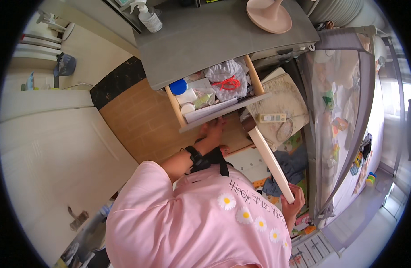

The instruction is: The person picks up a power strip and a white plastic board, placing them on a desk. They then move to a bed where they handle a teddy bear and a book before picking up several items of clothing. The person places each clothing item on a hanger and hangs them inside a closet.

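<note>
My right hand is closed round the near end of a long, flat, pale pink bar. The bar slants up and left to a dark brown end beside the drawer; its exact kind does not show. Just under the front of a pulled-out drawer is my left hand, fingers stretched toward that front and partly hidden. A black watch is on the left wrist. Inside the drawer lie a white quilted pouch with a red cord, a blue round lid and white containers.
On the grey cabinet top stand a spray bottle and a pink dish. A white remote-like device lies on a beige surface. A mesh-sided playpen borders the right; a white door fills the left.
</note>
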The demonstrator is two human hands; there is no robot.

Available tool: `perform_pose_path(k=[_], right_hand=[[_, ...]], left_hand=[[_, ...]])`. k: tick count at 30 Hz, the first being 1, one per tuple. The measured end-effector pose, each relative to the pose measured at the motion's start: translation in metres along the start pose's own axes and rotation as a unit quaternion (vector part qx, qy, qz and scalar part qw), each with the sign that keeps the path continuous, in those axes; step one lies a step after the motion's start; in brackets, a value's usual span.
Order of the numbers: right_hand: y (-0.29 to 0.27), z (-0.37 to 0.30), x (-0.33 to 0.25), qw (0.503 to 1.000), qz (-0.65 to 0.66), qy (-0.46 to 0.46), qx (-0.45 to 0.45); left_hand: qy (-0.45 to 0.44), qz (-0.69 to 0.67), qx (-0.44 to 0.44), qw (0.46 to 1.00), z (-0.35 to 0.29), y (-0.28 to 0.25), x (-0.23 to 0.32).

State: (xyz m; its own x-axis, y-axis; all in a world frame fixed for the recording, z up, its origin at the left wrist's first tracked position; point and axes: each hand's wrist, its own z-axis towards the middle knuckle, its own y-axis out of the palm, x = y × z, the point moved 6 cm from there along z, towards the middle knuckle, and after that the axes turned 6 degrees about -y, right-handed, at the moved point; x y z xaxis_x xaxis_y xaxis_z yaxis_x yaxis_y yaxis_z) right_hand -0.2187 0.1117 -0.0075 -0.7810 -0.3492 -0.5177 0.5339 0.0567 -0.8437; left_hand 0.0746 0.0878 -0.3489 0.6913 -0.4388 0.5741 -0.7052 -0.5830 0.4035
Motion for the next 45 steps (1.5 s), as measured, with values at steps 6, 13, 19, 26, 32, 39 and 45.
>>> perform_pose_path(k=[6, 13, 19, 26, 32, 39, 45], right_hand=[[0.000, 0.000, -0.003, 1.000, -0.009, 0.008, 0.012], [-0.006, 0.004, -0.001, 0.998, -0.052, 0.042, 0.019], [-0.013, 0.004, -0.007, 0.996, -0.064, 0.023, 0.051], [-0.017, 0.002, -0.004, 0.993, -0.088, 0.024, 0.069], [-0.014, -0.006, 0.001, 0.992, -0.084, 0.045, 0.080], [-0.016, -0.005, 0.000, 0.989, -0.098, 0.042, 0.099], [-0.015, -0.010, 0.007, 0.986, -0.114, 0.048, 0.113]], left_hand=[[-0.021, 0.029, 0.047, 0.998, -0.005, 0.004, 0.009], [-0.091, -0.106, 0.007, 0.990, 0.017, 0.005, 0.019], [0.009, 0.059, -0.007, 0.998, 0.047, 0.012, 0.090], [-0.030, 0.086, 0.032, 0.995, 0.087, 0.004, 0.128], [-0.030, 0.106, 0.066, 0.992, 0.107, 0.003, 0.151], [-0.056, 0.106, 0.058, 0.991, 0.086, 0.014, 0.153], [0.033, 0.321, -0.090, 0.942, -0.004, 0.091, 0.169]])
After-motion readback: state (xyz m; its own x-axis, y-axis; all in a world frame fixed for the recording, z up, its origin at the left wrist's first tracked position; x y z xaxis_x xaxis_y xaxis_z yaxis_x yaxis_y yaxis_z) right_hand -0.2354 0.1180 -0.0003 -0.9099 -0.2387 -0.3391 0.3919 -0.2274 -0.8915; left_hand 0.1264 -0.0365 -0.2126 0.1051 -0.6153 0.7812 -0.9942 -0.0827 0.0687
